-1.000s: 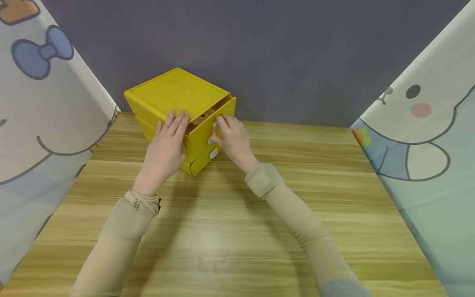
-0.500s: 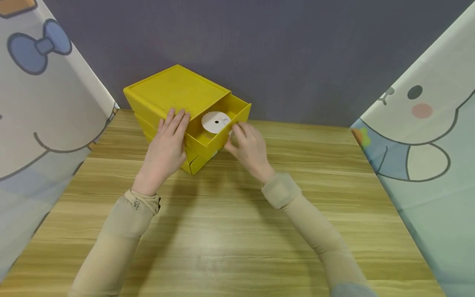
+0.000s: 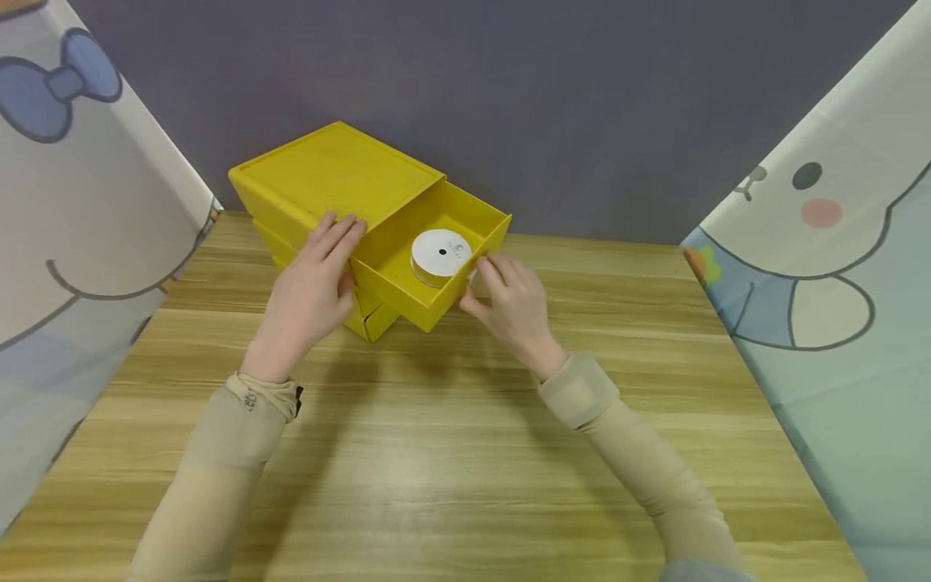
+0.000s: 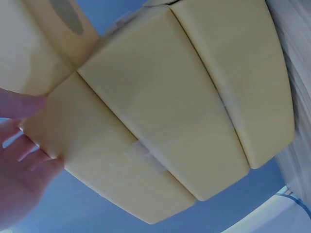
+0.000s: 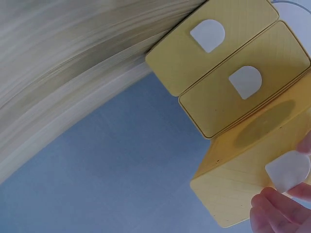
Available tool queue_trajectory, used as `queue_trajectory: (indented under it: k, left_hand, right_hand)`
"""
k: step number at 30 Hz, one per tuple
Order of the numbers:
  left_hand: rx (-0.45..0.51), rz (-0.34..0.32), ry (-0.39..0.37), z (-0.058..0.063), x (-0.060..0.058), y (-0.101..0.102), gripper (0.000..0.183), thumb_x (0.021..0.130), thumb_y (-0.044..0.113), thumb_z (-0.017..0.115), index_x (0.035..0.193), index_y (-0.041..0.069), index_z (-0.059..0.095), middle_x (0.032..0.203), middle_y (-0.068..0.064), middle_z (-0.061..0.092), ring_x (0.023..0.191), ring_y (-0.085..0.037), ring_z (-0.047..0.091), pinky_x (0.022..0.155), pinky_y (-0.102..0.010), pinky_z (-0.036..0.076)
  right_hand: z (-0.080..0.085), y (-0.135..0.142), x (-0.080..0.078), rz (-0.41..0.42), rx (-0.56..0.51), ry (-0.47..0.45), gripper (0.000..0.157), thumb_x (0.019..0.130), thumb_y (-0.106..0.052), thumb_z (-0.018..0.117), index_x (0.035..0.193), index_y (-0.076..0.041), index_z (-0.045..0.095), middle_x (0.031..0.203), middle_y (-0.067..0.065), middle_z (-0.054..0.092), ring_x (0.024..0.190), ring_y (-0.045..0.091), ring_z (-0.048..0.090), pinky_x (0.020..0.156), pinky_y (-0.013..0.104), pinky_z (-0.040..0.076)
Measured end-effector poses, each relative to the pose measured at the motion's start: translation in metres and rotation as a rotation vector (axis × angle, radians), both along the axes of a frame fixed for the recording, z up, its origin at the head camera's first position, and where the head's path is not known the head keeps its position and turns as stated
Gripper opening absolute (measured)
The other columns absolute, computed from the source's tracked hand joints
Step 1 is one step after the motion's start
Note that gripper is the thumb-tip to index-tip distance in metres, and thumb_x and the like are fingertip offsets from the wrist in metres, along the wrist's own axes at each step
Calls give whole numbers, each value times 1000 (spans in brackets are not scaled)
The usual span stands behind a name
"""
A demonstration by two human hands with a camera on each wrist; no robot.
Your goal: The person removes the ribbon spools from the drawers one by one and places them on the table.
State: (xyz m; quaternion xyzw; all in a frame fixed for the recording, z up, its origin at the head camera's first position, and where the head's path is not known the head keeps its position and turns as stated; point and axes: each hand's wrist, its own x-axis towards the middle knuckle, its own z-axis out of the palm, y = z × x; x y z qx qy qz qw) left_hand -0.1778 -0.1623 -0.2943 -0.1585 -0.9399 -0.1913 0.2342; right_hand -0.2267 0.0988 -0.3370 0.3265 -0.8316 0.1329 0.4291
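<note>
A yellow cabinet of stacked drawers [image 3: 338, 170] stands on the wooden table, turned at an angle. Its top drawer [image 3: 396, 291] is pulled well out. Inside lies a round spool [image 3: 440, 249] with a white printed face and a small centre hole. My right hand [image 3: 512, 307] pinches the white knob [image 5: 290, 171] on that drawer's front between thumb and fingers. Straight fingers of my left hand [image 3: 305, 295] rest over the cabinet's near top edge; in the left wrist view its thumb [image 4: 22, 104] touches the side by the front corner.
Two lower drawers are closed, with white knobs on the middle [image 5: 246, 82] and bottom [image 5: 208, 35] ones. A dark grey wall [image 3: 582, 121] rises behind the cabinet. Cartoon-printed cloth panels flank the table [image 3: 436, 453], left [image 3: 109, 202] and right [image 3: 829, 267].
The top drawer has slid out from nearly closed, drawn right and toward me by my right hand, exposing the spool. My left hand stays on the cabinet edge.
</note>
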Motion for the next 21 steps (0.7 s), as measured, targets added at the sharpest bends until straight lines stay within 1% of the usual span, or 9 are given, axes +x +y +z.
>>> queue_trajectory:
  k: [1, 3, 8, 13, 15, 21]
  left_hand:
    - [3, -3, 4, 0, 0, -2, 58, 87, -5, 48, 144, 5, 43, 149, -17, 43, 144, -34, 31, 114, -54, 36]
    - [-1, -5, 3, 0, 0, -5, 59, 86, -5, 50, 144, 6, 43, 149, -15, 43, 144, -33, 31, 106, -55, 44]
    - [-7, -9, 21, -1, 0, -7, 59, 86, -5, 53, 144, 6, 43, 149, -15, 44, 144, -32, 32, 94, -56, 51]
    - [-4, -21, 27, -3, -1, -7, 59, 87, -5, 53, 144, 6, 43, 149, -15, 44, 144, -33, 32, 97, -57, 50]
    - [-1, -26, 27, -3, -2, -7, 59, 87, -6, 53, 144, 6, 43, 149, -15, 44, 144, -33, 32, 102, -56, 47]
    - [7, -37, 40, -5, -4, -6, 59, 86, -7, 53, 143, 6, 44, 148, -16, 45, 143, -34, 33, 104, -56, 46]
  right_hand:
    - [0, 1, 1, 1, 1, 4, 31, 77, -17, 69, 101, 1, 64, 99, 16, 71, 87, 29, 68, 75, 35, 60]
    - [0, 3, 2, 3, 1, 10, 32, 76, -17, 70, 101, 1, 64, 99, 16, 71, 86, 29, 68, 74, 35, 60]
    - [-1, 9, 5, 9, -1, 6, 31, 77, -16, 69, 103, 1, 64, 100, 17, 71, 86, 29, 68, 74, 35, 60]
    - [-3, 15, 8, 8, -5, 12, 31, 78, -15, 68, 103, 2, 63, 100, 16, 70, 86, 29, 67, 75, 37, 60]
    - [-4, 17, 10, 4, -6, 11, 31, 78, -16, 68, 104, 2, 63, 100, 16, 70, 86, 29, 67, 74, 37, 59]
    - [-5, 20, 11, -8, 6, -10, 33, 80, -18, 67, 106, 1, 63, 103, 16, 69, 89, 30, 66, 73, 37, 58]
